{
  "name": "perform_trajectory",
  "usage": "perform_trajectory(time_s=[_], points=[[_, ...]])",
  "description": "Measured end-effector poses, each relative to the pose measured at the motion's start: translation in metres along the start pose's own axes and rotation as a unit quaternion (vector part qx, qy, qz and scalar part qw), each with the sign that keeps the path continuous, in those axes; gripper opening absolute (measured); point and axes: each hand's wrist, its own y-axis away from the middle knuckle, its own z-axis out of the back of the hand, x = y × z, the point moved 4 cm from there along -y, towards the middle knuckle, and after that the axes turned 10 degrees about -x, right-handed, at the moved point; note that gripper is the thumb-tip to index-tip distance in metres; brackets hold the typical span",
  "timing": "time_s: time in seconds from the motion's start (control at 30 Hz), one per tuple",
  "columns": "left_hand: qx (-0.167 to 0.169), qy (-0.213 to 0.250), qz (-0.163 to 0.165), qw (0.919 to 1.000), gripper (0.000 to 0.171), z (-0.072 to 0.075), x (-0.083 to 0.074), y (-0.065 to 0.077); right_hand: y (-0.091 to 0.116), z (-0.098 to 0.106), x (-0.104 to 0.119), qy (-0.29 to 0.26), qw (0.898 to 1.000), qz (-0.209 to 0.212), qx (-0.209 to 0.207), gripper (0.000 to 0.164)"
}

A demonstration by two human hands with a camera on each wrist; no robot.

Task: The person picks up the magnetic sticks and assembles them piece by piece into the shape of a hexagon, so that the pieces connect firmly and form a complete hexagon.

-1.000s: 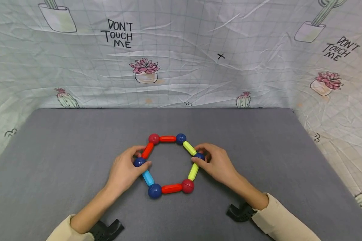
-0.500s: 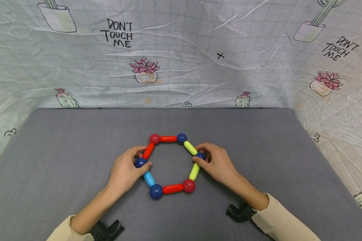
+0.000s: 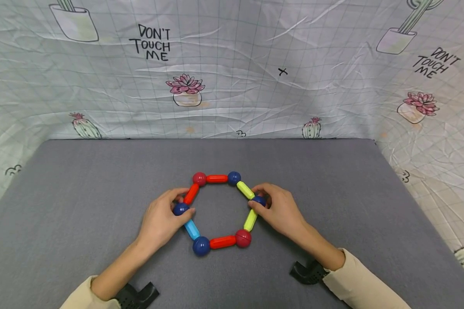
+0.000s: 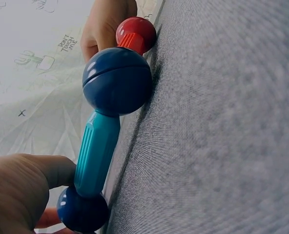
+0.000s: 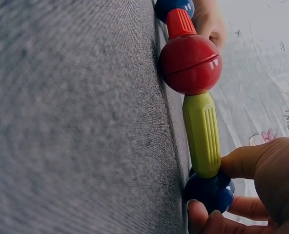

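Observation:
A closed ring of magnetic balls and rods lies on the grey table in the head view. At its left corner my left hand (image 3: 161, 216) pinches a blue ball (image 3: 181, 209) between thumb and fingers. A red rod (image 3: 191, 194) and a light blue rod (image 3: 192, 230) run from that ball. My right hand (image 3: 280, 208) pinches the blue ball (image 3: 258, 201) at the right corner, where two yellow-green rods (image 3: 250, 220) meet. A red ball (image 3: 243, 238) and a blue ball (image 3: 201, 246) form the near side, joined by a red rod (image 3: 222, 242).
The far side of the ring has a red ball (image 3: 199, 179), a red rod (image 3: 217, 178) and a blue ball (image 3: 233, 178). Behind the grey table (image 3: 332, 171) hangs a printed cloth (image 3: 232, 51). Black wrist devices (image 3: 309, 273) sit at both sleeves.
The whole ring has shifted slightly to the right, its near side a touch closer to me. Both hands keep their grip on the side balls.

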Motion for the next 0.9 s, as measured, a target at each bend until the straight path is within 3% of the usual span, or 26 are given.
perform_trajectory(time_s=[0.47,0.9], points=[[-0.002,0.000,0.000,1.0000,0.045,-0.0002,-0.0011,0.0000,-0.0005,0.0008,0.0002,0.024,1.000,-0.002,-0.005,0.027],[-0.024,-0.018,0.001,0.9996,0.040,0.0012,0.0039,-0.0022,0.0008,-0.0012,0.0042,0.028,1.000,0.009,0.006,0.029]])
